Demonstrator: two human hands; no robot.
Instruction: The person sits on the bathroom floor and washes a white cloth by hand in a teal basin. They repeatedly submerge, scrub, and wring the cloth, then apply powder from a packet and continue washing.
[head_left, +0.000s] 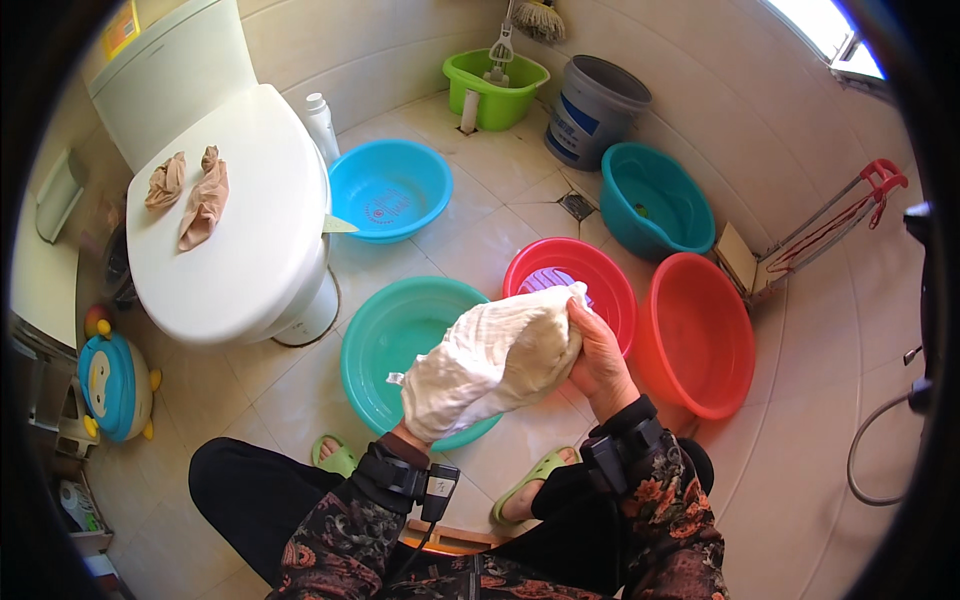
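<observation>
A crumpled white cloth (487, 360) spans both hands above a green plastic basin (367, 360) that holds what looks like water. My right hand (600, 360) grips the cloth's right end, fingers partly under it. My left hand (417, 435) is almost wholly covered by the cloth's left end, so its fingers are hidden; only skin near the wrist shows. Behind my right hand sits a red basin (607, 270) with a purple ridged piece, perhaps a washboard, inside. Two twisted beige cloths (204, 202) lie apart on the closed white toilet lid (247, 277).
A blue basin (427, 180) stands beside the toilet. Right of the red basin, another red basin (701, 337) and a teal basin (656, 199) lean tilted. A grey bucket (592, 112) and a green mop bucket (499, 101) stand behind. A penguin-shaped potty (116, 386) is at left.
</observation>
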